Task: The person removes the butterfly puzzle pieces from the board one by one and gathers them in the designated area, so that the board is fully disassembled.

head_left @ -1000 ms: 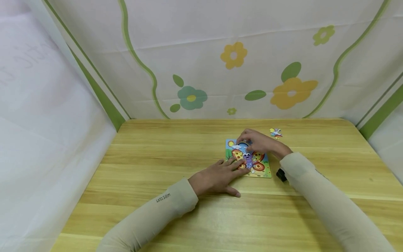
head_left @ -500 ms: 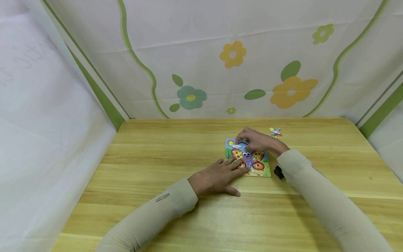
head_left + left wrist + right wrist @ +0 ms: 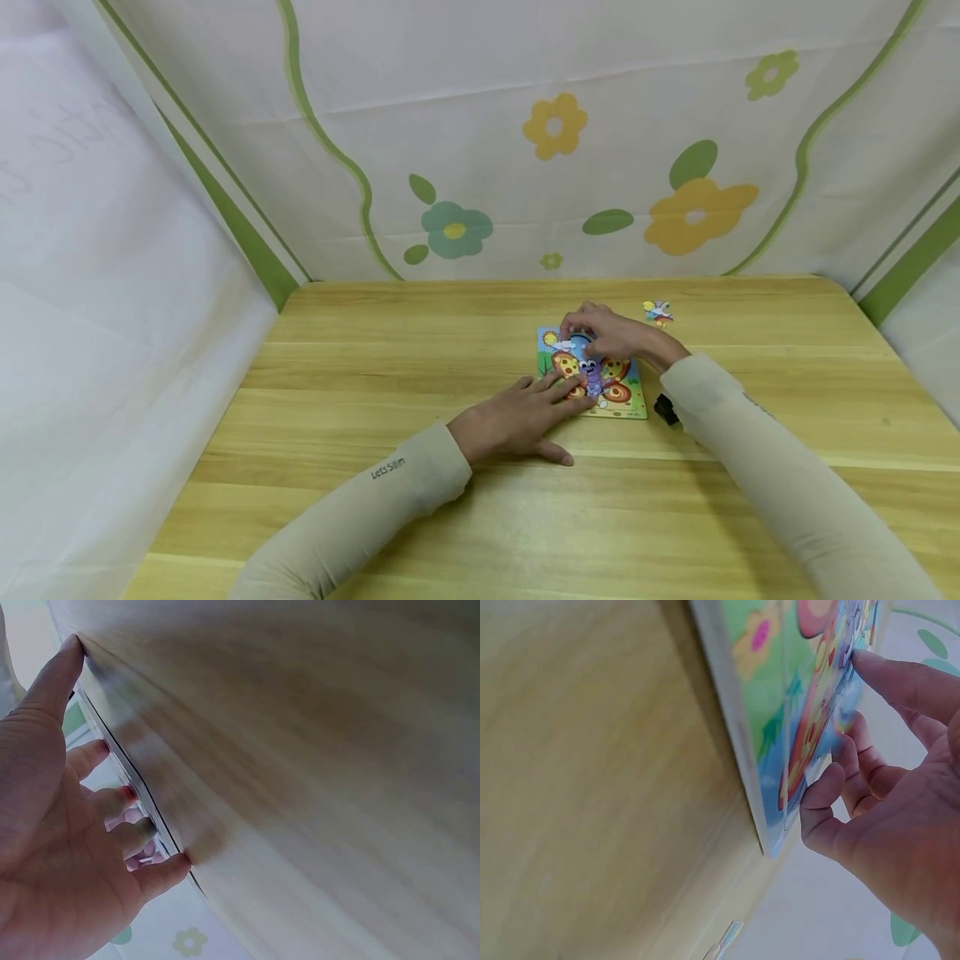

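On the desk point(image 3: 420, 367), the butterfly puzzle point(image 3: 592, 375) hasn't shifted; left hand point(image 3: 517, 421) stays flat (fingers spread), right hand point(image 3: 611, 333) still pressing with curled fingertips.

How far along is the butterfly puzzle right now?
Mostly done: the puzzle board shows a near-complete butterfly picture. In hand: the left hand presses flat on its near edge while the right hand works with its fingertips at the top part. Left: one loose piece lies apart on the table.
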`<state>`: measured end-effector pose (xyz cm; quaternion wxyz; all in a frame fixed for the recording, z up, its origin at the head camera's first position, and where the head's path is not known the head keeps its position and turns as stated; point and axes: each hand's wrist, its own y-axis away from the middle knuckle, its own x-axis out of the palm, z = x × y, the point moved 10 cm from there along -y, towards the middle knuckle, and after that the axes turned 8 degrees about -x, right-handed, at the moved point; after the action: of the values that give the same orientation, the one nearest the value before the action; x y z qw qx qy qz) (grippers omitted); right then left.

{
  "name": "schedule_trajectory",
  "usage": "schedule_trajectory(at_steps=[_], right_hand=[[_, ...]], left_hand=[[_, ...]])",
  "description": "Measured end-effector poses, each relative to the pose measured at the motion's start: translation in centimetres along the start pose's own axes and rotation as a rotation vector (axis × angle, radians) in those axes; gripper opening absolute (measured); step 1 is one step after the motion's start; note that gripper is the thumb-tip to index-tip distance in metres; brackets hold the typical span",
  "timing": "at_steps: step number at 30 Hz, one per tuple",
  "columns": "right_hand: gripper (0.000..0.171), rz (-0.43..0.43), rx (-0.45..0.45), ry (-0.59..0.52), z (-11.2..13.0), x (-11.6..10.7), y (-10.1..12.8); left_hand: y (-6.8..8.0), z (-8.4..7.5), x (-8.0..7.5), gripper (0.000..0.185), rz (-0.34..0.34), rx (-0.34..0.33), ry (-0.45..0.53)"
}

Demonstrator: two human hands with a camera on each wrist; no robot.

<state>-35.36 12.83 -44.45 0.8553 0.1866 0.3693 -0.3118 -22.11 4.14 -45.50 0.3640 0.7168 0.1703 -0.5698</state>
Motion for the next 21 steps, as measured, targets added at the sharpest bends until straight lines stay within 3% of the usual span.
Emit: schedule_trajectory(at_steps=[21], right_hand=[[0.035, -0.043, -0.058, 0.04, 0.19, -0.27, 0.41]], left_hand=[[0.12, -0.05, -0.09, 0.086, 0.007, -0.009, 0.027]])
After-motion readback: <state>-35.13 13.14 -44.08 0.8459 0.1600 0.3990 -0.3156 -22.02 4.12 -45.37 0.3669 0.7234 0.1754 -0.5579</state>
